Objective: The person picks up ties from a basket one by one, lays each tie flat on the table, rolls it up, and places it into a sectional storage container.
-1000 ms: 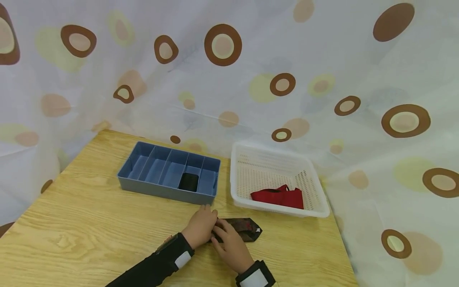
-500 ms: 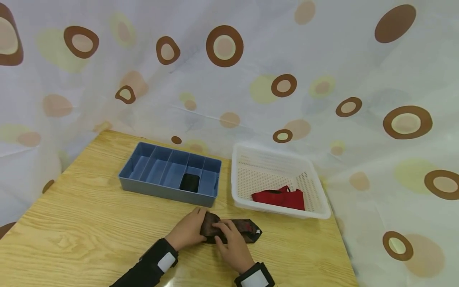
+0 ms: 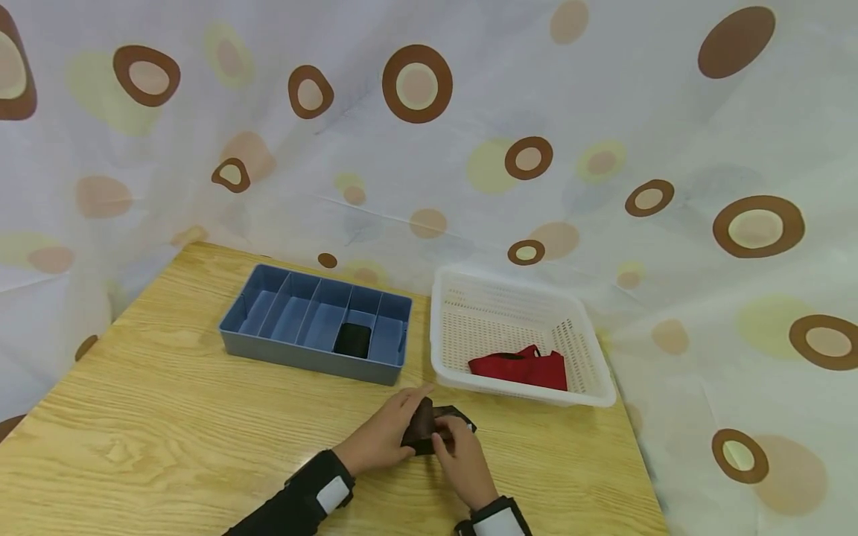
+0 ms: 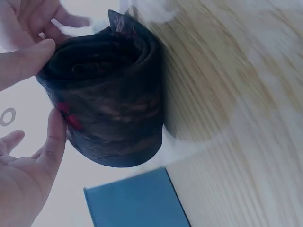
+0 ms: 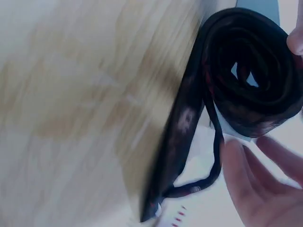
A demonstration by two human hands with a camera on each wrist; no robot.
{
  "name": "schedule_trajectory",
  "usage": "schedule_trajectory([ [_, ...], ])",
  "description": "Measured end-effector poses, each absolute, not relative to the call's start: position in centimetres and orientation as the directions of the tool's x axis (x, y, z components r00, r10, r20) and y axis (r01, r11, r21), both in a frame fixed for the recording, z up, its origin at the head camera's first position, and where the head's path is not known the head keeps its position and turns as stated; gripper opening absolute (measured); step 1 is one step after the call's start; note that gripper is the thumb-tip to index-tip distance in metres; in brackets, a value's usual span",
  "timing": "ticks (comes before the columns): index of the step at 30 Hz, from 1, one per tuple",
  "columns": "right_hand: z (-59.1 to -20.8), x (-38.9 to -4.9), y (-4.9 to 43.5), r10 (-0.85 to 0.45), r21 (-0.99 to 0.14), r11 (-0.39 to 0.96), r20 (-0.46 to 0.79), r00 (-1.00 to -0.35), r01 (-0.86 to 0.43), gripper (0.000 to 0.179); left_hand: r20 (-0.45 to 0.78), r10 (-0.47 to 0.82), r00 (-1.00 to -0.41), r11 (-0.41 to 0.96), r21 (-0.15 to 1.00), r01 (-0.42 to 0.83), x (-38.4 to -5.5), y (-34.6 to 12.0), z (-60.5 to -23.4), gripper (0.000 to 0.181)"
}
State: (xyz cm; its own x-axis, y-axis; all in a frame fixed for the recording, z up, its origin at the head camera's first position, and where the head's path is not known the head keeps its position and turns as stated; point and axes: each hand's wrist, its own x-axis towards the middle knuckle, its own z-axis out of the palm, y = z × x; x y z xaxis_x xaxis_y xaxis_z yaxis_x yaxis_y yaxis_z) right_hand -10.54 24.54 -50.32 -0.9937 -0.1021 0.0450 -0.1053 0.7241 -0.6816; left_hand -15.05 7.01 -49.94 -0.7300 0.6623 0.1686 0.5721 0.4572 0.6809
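Note:
A dark necktie [image 3: 421, 424] with small red marks is partly wound into a thick roll on the table. My left hand [image 3: 380, 433] grips the roll from its left side, thumb and fingers spread around it. On the right, my right hand [image 3: 467, 465] pinches at the roll, where its fingertips meet the fabric. The coil's layers show from the end in the left wrist view, where the necktie [image 4: 113, 118] fills the middle. In the right wrist view a short flat tail runs off the rolled necktie [image 5: 258, 113], with a thin strip hanging slack beside it.
Behind my hands stands a blue divided box [image 3: 315, 361], with a black rolled item [image 3: 352, 340] in one compartment. To its right is a white perforated basket [image 3: 523, 393] holding red fabric [image 3: 523, 368]. A patterned curtain [image 3: 429, 186] hangs behind the wooden table [image 3: 167, 417].
The roll has moved right along the necktie, and the flat part has become shorter. My left hand shifted back, then right with the roll; my right hand moved slightly right.

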Motion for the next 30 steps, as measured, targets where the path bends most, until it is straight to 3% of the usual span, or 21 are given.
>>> schedule_trajectory([
  [7, -50.1, -10.1, 23.6, -0.231, -0.413, 0.843, 0.298, -0.926, -0.344, 0.032, 0.181, 0.705, -0.686, 0.376, 0.725, 0.577, -15.5, 7.8, -50.8, 0.104],
  [12, -50.2, -10.2, 23.3, -0.227, -0.303, 0.893, 0.331, -0.916, -0.331, 0.025, 0.164, 0.627, -0.761, 0.42, 0.753, 0.508, -15.3, 7.3, -51.8, 0.102],
  [16, -50.4, -10.2, 23.7, -0.154, -0.356, 0.895, 0.314, -0.937, -0.267, 0.022, 0.053, 0.554, -0.831, 0.492, 0.784, 0.379, -15.1, 6.7, -52.5, 0.101],
  [22, -50.7, -10.4, 25.0, -0.011, -0.574, 0.811, 0.172, -0.985, -0.11, 0.017, 0.007, 0.585, -0.811, 0.365, 0.89, 0.271, -15.1, 6.8, -51.9, 0.096],
  [26, -50.3, -10.7, 25.8, 0.064, -0.725, 0.688, 0.015, -0.998, 0.033, 0.037, 0.047, 0.579, -0.814, 0.298, 0.917, 0.264, -14.9, 7.3, -50.6, 0.091],
  [30, -50.2, -11.1, 25.9, 0.135, -0.733, 0.665, -0.07, -0.988, 0.143, 0.061, 0.088, 0.582, -0.808, 0.257, 0.923, 0.286, -14.7, 7.9, -50.1, 0.088],
])
